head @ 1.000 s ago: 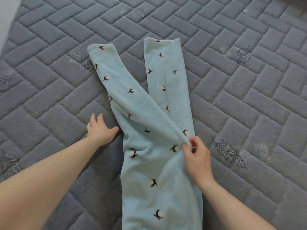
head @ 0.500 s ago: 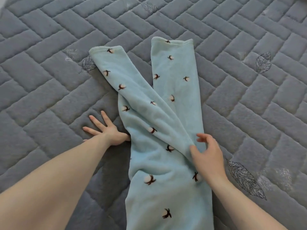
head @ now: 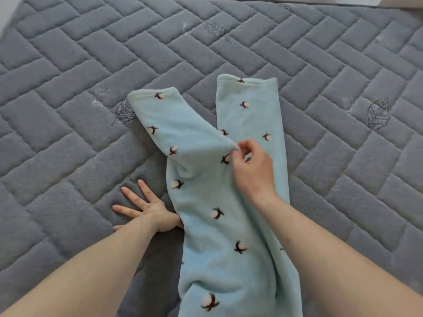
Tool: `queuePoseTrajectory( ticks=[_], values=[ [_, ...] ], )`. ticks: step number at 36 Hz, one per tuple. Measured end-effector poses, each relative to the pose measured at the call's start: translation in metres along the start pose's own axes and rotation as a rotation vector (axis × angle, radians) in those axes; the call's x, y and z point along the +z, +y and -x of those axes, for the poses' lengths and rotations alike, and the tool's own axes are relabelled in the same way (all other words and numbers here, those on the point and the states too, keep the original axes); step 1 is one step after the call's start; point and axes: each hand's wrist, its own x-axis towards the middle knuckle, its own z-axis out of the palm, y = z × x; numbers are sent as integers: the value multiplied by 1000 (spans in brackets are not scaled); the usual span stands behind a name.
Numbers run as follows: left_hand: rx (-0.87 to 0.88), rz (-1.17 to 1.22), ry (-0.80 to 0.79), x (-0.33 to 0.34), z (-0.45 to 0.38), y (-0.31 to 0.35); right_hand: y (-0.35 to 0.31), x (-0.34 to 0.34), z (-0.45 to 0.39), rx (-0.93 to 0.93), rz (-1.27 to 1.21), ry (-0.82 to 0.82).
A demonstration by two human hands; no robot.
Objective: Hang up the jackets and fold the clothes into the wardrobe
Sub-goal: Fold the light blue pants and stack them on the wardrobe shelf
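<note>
Light blue fleece trousers with small brown-and-white cotton flowers lie lengthwise on the grey quilted bed cover. Their two legs point away from me, and the left leg slants over the right one. My right hand pinches the inner edge of the upper leg between thumb and fingertips, near where the legs cross. My left hand lies flat on the cover, fingers spread, its thumb side touching the trousers' left edge.
The quilted cover fills nearly the whole view, with stitched leaf patterns here and there. The bed's far edge runs along the top, with a pale strip of floor or wall beyond it.
My right hand slid up the trousers and took a pinch grip on the leg's edge. My left hand flattened with its fingers spread wider. The view tilted, showing the bed's far edge.
</note>
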Motion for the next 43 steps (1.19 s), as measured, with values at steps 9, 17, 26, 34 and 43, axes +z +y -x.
queuePoseTrajectory(
  ticks=[9,17,26,34,43],
  values=[
    [-6,-42,-92,-12,8,0,53,-60,-7,235,21,324],
    [-48,-57,-107,-10,4,5,41,-53,-45,292,209,70],
    [-45,-7,-104,-10,2,7,-13,-4,-133,199,259,-276],
    [-36,13,-105,-14,7,10,-32,-13,-178,-60,80,156],
    [-54,21,-104,-14,6,12,9,-32,-206,404,284,49]
  ],
)
